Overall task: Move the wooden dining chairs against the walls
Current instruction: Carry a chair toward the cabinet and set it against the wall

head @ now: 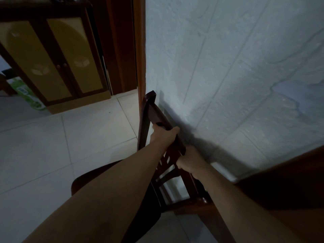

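Indoors, both hands, left hand (164, 135) and right hand (190, 160), clenched around chair (154, 111) beside wall (245, 76).

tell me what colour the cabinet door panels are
Mustard yellow panels set in dark brown wood, best seen in the head view.

This is a room in a home, dimly lit. A dark wooden cabinet with two tan panelled doors and small round knobs (52, 64) stands on a pale glossy tiled floor (52, 146), beside a brown wooden door frame (141, 50). The white wall embossed with a brick pattern (236, 67) and a dark wooden dining chair (152, 109) just beside it suit a domestic dining area.
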`<state>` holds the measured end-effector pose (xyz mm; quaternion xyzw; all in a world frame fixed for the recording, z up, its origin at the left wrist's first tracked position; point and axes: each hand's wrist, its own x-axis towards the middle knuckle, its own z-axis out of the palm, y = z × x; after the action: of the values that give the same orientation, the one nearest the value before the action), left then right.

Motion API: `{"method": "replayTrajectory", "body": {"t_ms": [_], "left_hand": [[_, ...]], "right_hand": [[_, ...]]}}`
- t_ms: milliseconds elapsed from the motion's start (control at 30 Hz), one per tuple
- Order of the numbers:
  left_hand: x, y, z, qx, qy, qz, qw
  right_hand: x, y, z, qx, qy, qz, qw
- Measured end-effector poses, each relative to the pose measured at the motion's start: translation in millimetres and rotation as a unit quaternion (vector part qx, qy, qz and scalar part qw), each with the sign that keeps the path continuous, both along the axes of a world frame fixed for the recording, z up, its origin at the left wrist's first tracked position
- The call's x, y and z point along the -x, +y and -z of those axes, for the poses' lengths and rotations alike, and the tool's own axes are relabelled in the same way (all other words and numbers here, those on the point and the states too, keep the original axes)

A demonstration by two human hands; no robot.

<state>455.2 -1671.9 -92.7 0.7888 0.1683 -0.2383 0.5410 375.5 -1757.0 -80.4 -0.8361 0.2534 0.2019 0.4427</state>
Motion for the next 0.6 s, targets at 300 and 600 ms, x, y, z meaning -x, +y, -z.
{"method": "replayTrajectory", "body": {"t_ms": [300, 600], "left_hand": [[16, 37, -1, -0.033, -0.02, 0.101, 0.994], [59, 112, -10, -0.036, 0.036, 0.055, 0.997]], "right_hand": [[21, 31, -12, 0.285, -0.077, -0.083, 0.952], [39, 69, -13, 0.348, -0.157, -0.217, 0.898]]}}
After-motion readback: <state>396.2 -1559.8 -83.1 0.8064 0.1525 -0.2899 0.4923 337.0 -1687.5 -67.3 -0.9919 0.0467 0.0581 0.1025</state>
